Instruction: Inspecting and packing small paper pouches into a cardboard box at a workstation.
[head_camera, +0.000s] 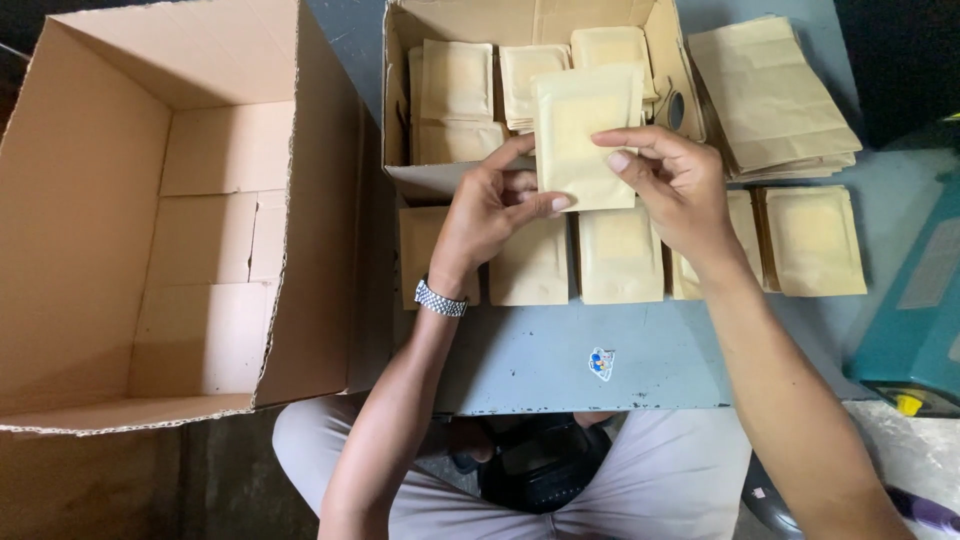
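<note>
A seated person holds one flat kraft-paper pouch (582, 135) above the near edge of a small cardboard box (420, 178), both hands meeting on it at the centre of the frame. The left hand (490, 215), a metal watch (441, 299) at its wrist, has its grip closed on the pouch's lower left edge, thumb in front and fingers behind. The right hand (675, 185) pinches the right edge at about 3 o'clock from the pouch, index finger laid across the face.

Inside the small box, at 12 o'clock, more pouches (457, 95) stand in stacks. A row of the same pouches (620, 255) lies flat on the grey-blue desk (560, 355) just below the hands, running toward 3 o'clock. A loose pile of pouches (770, 95) sits at 2 o'clock, beside the box. A large open carton (150, 220) fills the 9 o'clock side, and a teal machine (915, 300) edges in at 4 o'clock.

Handled well, the pouch is best kept flat, held by its edges rather than its middle, so the paper does not crease. It would sit tidiest squared up with its neighbours, edges aligned.
</note>
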